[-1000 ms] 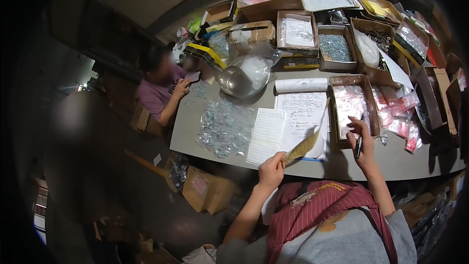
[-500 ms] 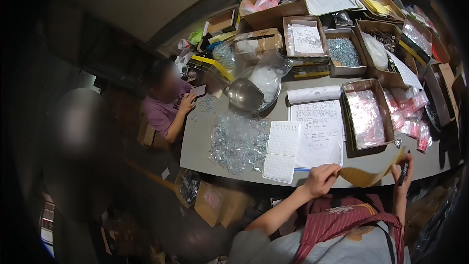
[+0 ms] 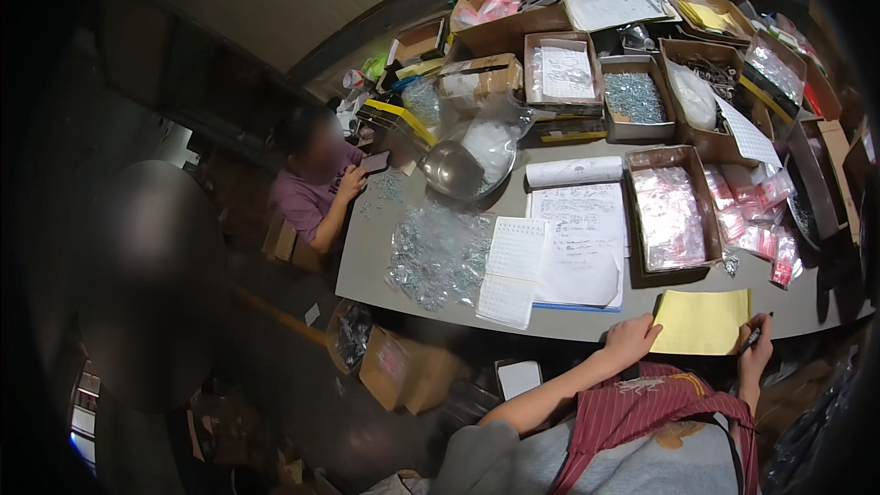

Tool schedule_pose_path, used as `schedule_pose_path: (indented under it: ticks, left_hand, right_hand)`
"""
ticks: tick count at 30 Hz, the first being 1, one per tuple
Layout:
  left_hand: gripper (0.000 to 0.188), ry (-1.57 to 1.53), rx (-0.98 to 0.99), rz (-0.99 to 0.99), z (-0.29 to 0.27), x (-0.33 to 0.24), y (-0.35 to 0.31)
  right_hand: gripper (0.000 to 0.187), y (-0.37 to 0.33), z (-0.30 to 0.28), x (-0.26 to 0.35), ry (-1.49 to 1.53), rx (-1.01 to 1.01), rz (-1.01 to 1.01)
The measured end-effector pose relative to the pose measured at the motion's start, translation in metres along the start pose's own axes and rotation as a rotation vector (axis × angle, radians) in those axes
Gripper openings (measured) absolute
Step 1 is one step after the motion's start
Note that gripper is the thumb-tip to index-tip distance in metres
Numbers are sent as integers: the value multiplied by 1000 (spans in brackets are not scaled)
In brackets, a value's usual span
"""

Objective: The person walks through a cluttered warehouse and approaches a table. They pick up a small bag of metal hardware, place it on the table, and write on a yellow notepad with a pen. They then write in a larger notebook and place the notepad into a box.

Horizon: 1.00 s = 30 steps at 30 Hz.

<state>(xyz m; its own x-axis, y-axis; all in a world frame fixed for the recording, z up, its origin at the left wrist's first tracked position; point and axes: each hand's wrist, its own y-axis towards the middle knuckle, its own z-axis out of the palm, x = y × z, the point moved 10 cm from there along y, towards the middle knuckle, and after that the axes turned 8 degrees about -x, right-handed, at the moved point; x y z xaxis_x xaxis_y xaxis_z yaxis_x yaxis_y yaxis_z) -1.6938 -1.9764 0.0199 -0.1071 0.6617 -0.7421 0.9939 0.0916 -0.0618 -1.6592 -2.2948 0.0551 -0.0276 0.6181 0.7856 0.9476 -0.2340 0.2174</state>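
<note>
A yellow sheet of paper [image 3: 704, 321] lies nearly flat over the table's near edge at the right, its face turned up. My left hand [image 3: 632, 337] pinches it by the left edge, fingers closed. At the opposite edge my right hand [image 3: 753, 356] is closed around a black marker pen [image 3: 753, 337] and touches the paper's lower right corner. Left of the paper, on the table, are an open pad of handwritten pages [image 3: 579, 243] and a small ruled notebook [image 3: 511, 272]. Just beyond the paper stands a cardboard box of clear packets [image 3: 676, 211].
A clear bag of small metal parts [image 3: 440, 257] lies on the table [image 3: 367, 280] beside a metal scoop [image 3: 453, 170]. Opposite, at the left, sits a person holding a phone [image 3: 375, 163]. Cardboard boxes, one with loose screws [image 3: 634, 96], line the back; pink-marked packets [image 3: 759, 238] lie right.
The yellow paper, curled and edge-on before, is now spread flat between my hands. My left hand has shifted slightly right. The view has also moved a little.
</note>
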Motion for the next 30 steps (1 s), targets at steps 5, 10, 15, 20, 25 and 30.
schedule_pose_path:
  ticks: [5, 10, 15, 20, 25, 30]
  left_hand:
    - [33, 144, -76, 51, 25, -15, 0]
    - [33, 205, -82, 26, 51, -39, 16]
    - [36, 192, -2, -85, 74, -46, 32]
    - [33, 248, -139, 107, 69, -45, 26]
    - [50, 441, -170, 404, 48, -89, 14]
    - [47, 385, -282, 533, 44, -85, 5]
  right_hand:
    - [28, 22, -6, 17, -153, -23, -240]
    - [42, 24, -12, 81, -101, 29, -452]
    - [41, 1, 38, 84, 167, 310, -481]
    - [38, -5, 54, 36, 329, 385, -186]
    - [38, -1, 47, 24, 364, 303, -132]
    - [32, 3, 45, 16, 339, 388, -7]
